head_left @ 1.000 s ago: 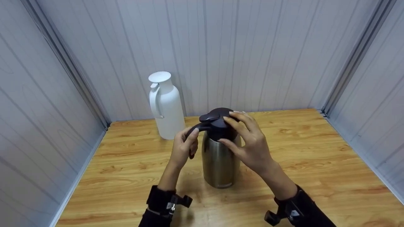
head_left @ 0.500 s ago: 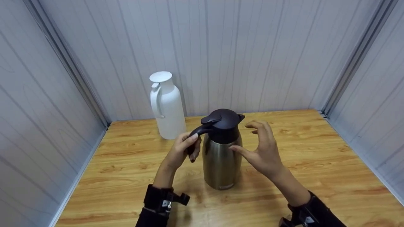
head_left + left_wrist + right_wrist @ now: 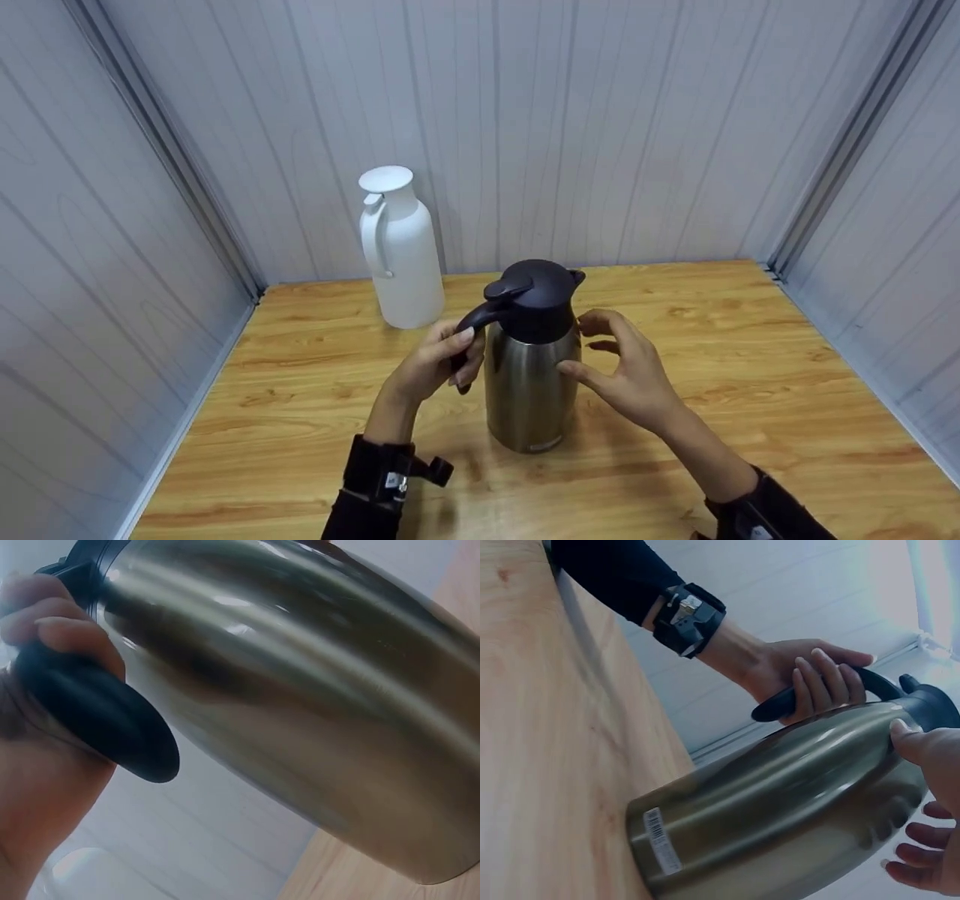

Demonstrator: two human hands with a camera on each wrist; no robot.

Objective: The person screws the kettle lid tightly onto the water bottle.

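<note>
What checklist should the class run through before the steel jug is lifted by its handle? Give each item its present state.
1. Left hand curled round the handle: ok.
2. Jug upright on the table: ok.
3. Lid seated on the jug: ok; whether locked, cannot tell.
4. Right hand steadying the body: thumb touches, fingers apart; not ok.
5. White jug stands apart: ok.
6. Jug's contents: cannot tell.

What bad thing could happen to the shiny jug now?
The left hand grips only the black handle, so the steel jug might tip if pulled sideways. The right hand touches the smooth body with just its thumb, fingers spread, so it could slip. The white flask stands close behind and might get bumped.
</note>
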